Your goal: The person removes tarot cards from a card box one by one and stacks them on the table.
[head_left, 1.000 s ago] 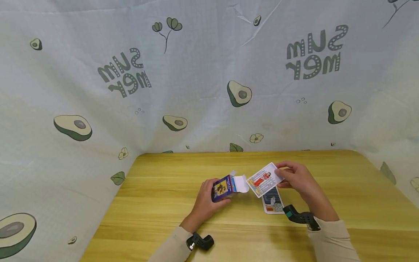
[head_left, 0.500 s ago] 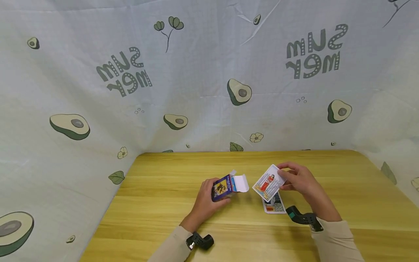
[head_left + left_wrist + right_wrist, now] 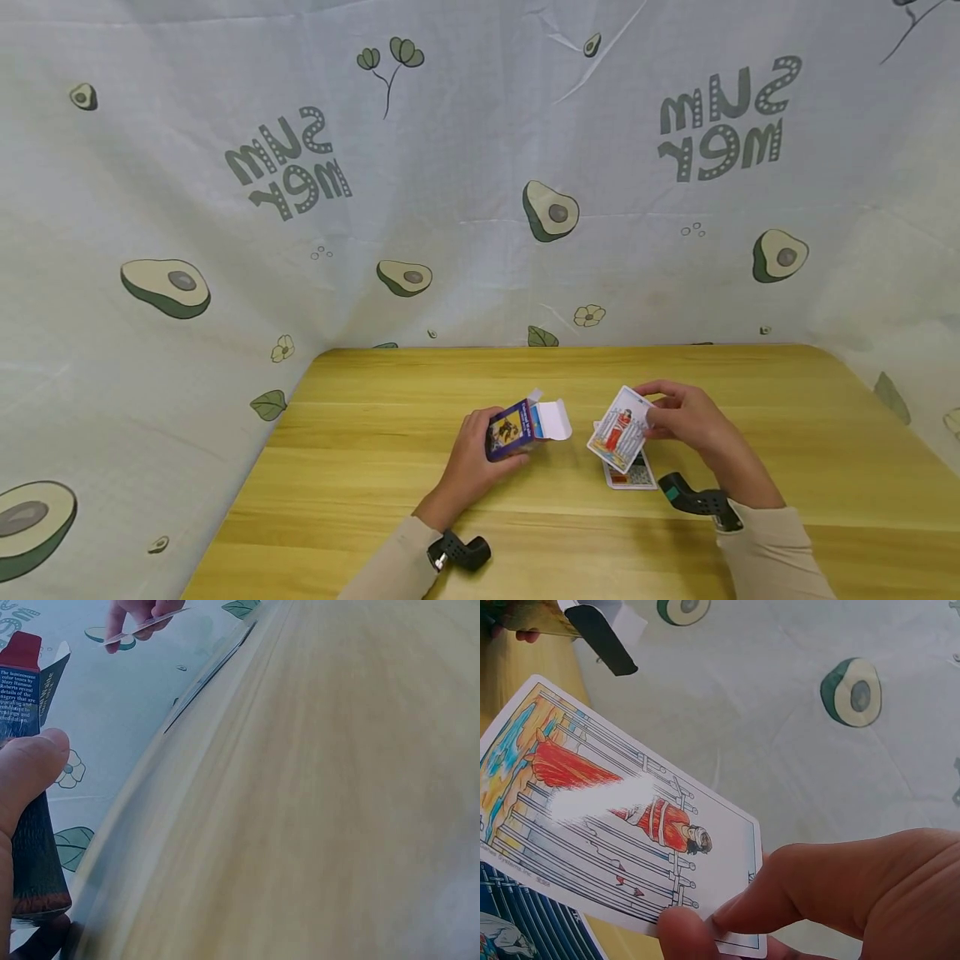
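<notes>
My left hand (image 3: pixel 477 454) grips a purple card box (image 3: pixel 510 431) from its left side, thumb along the near face. The box's end flap (image 3: pixel 553 420) stands folded out to the right. To the right of it, my right hand (image 3: pixel 688 417) pinches a tarot card (image 3: pixel 621 429) by its upper right edge. That card (image 3: pixel 622 802) shows a blindfolded figure in red among swords. Beneath it, a dark-pictured card (image 3: pixel 632 477) lies face up on the table, largely covered by the held one. In the right wrist view, thumb and fingertips pinch the card's corner.
A wood-grain table (image 3: pixel 360 492) lies under both hands. Behind and beside it hangs a white cloth (image 3: pixel 465 125) printed with avocados and mirrored lettering. Dark camera bands sit on the left wrist (image 3: pixel 457 552) and right wrist (image 3: pixel 697 500).
The right hand has drawn the held card away from the box, then lowered it over the card on the table, turning it more upright. My left hand and the box have stayed put.
</notes>
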A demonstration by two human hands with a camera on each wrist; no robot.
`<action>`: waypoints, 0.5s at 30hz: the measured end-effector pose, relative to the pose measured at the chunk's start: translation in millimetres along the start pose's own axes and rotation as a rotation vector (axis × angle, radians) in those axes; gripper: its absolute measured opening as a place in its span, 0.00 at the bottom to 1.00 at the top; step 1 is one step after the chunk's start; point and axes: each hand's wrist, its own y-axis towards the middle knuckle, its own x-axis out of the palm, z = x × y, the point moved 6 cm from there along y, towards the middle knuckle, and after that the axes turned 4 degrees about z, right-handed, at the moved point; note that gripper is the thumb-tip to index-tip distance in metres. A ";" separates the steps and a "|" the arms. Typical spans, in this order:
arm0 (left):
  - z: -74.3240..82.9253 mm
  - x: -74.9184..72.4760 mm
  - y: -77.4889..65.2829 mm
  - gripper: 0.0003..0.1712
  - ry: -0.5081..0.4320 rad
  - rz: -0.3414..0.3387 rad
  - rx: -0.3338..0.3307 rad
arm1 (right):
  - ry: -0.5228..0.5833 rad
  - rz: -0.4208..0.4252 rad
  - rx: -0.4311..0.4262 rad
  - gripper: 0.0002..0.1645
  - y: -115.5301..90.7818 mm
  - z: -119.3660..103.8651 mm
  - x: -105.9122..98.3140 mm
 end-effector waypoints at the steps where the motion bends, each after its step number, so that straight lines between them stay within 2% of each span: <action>1: 0.0 -0.1 0.1 0.42 -0.003 0.000 -0.002 | -0.010 0.002 0.000 0.26 0.8 1.1 -0.2; 15: -3.8 0.5 1.4 0.42 -0.012 -0.006 0.005 | -0.144 0.071 -0.007 0.30 2.6 6.7 -6.8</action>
